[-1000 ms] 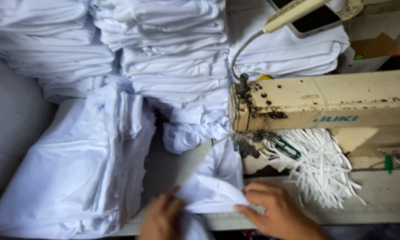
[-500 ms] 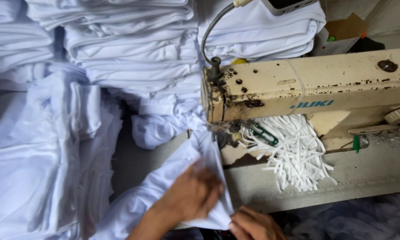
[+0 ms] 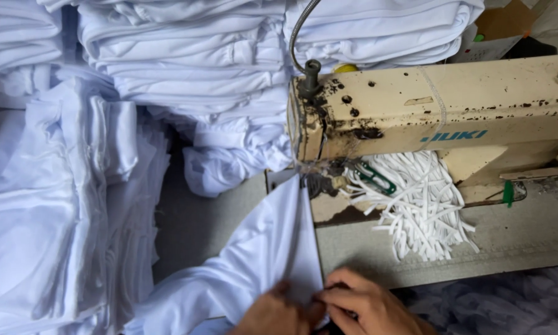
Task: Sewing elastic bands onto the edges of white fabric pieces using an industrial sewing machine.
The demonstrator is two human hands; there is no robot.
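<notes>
The left hand [image 3: 277, 312] and the right hand [image 3: 361, 304] are meeting at the near edge of the desk [image 3: 514, 239], both closing their fingers on the lower end of a white fabric piece [image 3: 272, 248], pinching its edges together, seemingly so the layers are lining up along one straight edge. From that grip the cloth is running up and away in a taut line to the needle area under the head of the cream sewing machine [image 3: 428, 118], where its far end is sitting. Just right of the needle a heap of white cord pieces [image 3: 424, 208] is lying under the machine arm, within easy reach, with green-handled snips [image 3: 377, 178] resting on top. To the left a loose pile of white garments [image 3: 62, 205] is spreading out, and folded white stacks [image 3: 217, 49] are banking up behind.
</notes>
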